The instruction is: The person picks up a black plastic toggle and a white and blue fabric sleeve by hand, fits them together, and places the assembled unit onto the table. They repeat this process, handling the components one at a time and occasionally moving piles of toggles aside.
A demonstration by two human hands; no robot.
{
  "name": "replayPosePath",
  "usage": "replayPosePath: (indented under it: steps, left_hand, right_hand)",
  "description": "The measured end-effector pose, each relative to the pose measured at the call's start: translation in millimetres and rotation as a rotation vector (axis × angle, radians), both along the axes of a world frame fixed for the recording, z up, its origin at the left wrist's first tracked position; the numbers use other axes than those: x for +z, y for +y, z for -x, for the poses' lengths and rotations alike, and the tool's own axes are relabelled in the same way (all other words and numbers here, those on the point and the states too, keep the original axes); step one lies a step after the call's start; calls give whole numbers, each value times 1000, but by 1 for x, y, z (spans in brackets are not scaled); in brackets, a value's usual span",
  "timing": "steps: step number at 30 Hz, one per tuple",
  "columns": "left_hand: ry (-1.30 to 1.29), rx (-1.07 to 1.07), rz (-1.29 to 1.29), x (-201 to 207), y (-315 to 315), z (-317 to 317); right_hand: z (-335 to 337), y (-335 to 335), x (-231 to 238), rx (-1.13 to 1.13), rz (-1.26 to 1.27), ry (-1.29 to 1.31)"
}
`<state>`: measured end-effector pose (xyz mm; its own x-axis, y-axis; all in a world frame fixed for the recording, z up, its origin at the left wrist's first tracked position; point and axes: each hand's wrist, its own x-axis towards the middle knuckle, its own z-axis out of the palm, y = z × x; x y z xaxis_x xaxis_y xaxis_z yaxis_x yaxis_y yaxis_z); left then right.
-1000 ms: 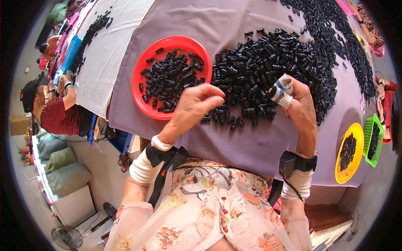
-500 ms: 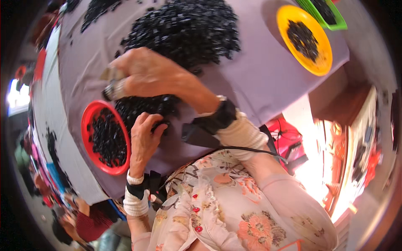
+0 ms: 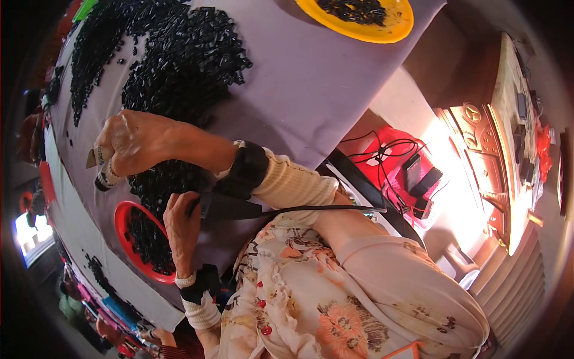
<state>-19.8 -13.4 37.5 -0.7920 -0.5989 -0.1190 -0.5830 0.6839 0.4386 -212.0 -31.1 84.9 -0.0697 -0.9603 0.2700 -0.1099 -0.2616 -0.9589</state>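
Heap of small black pieces (image 3: 166, 184) beside the red bowl (image 3: 119, 230) could scatter if the right arm (image 3: 191, 146) crossing it dips; right hand (image 3: 124, 143) and left hand (image 3: 181, 222) curl, contents unclear.

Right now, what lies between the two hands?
In the head view, a heap of small black pieces lies on the mauve cloth between the left hand and the right hand.

The black pieces (image 3: 188, 63) look glossy plastic, the tablecloth (image 3: 305, 78) matt fabric.

Pieces (image 3: 185, 66) are black, the basin (image 3: 123, 216) red, the blouse (image 3: 335, 287) orange-flowered.
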Motion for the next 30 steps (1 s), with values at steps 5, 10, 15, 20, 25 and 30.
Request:
replayPosePath:
  steps: [5,10,15,20,25,30]
  left_hand:
    - [-17,-29,5,-4,2,2]
    - [15,61,-68,-2,1,-1]
    - [26,76,-54,-3,-3,-3]
    - [70,165,-184,-2,-5,-9]
    - [63,206,-260,-2,-2,-5]
    - [109,198,-329,1,-4,-8]
  right_hand:
    - [8,13,7,-38,-13,-8]
    - [7,11,3,-123,131,-3]
    - [19,30,13,-84,-2,-96]
    - [18,31,10,-114,44,-176]
    - [21,36,5,-125,74,-217]
    - [13,14,-1,-200,277,-63]
